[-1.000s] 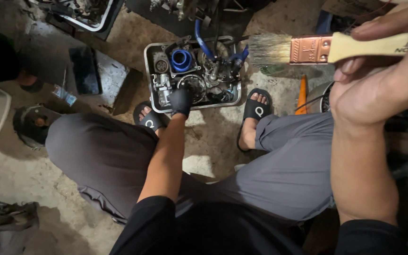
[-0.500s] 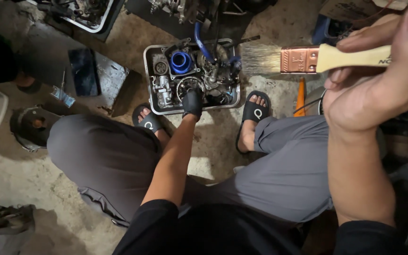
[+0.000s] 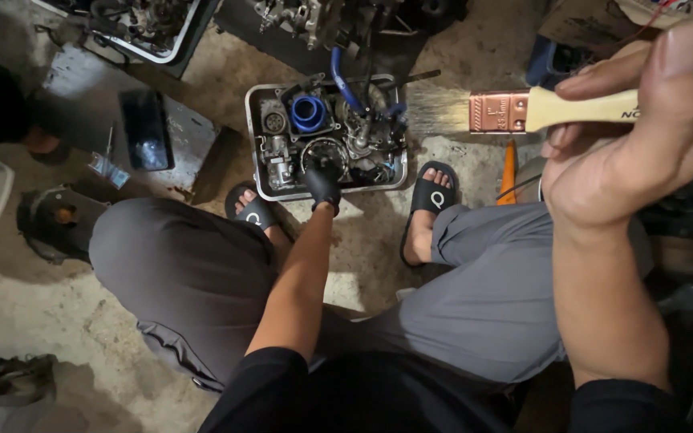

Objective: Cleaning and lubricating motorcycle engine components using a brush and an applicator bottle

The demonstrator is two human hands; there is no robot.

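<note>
I am looking straight down past my knees at a rectangular metal tray (image 3: 255,144) sitting on the concrete floor (image 3: 34,297) between my two black slide sandals (image 3: 433,192). My left hand (image 3: 322,183), in a black glove, is reaching down into the tray and resting on the greasy engine parts (image 3: 358,140) piled there; its fingers are curling downward over them, but I cannot tell whether it is actually gripping any one piece. A round blue plastic fitting (image 3: 308,112) is sitting in the tray just behind that hand, and a blue hose (image 3: 345,80) is arching over the tray's far edge.

My right hand (image 3: 627,152), bare, is hovering high and close to the camera, well apart from the tray. It is closing around the pale wooden handle of a flat paintbrush with a copper-coloured ferrule (image 3: 523,108), thumb on top and fingers wrapping underneath, holding the brush level with its bristles pointing left over the tray's right side.

An orange-handled tool (image 3: 508,164) is lying on the floor just beside my right foot.
</note>
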